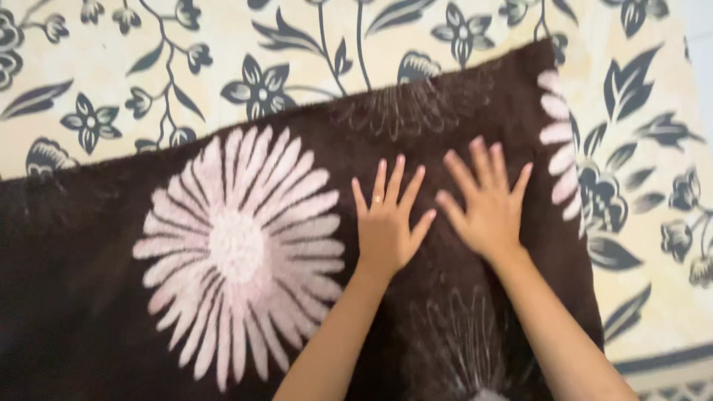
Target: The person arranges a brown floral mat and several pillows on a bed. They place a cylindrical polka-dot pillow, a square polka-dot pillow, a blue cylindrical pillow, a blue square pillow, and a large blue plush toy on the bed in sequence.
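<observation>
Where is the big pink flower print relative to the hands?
In the head view, the big pink flower lies on the dark brown blanket, just left of the left hand.

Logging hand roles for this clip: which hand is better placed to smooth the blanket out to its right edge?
Probably the right hand: it lies flat on the blanket nearer the right edge, beside the pale petals. The left hand lies nearer the middle.

Brown blanket [111, 297] cut off at left and bottom edges, daisy [486, 393] at bottom only partly in view; both forearms run out of frame; floral sheet [653, 148] cropped on all sides, whole view slightly blurred
</observation>
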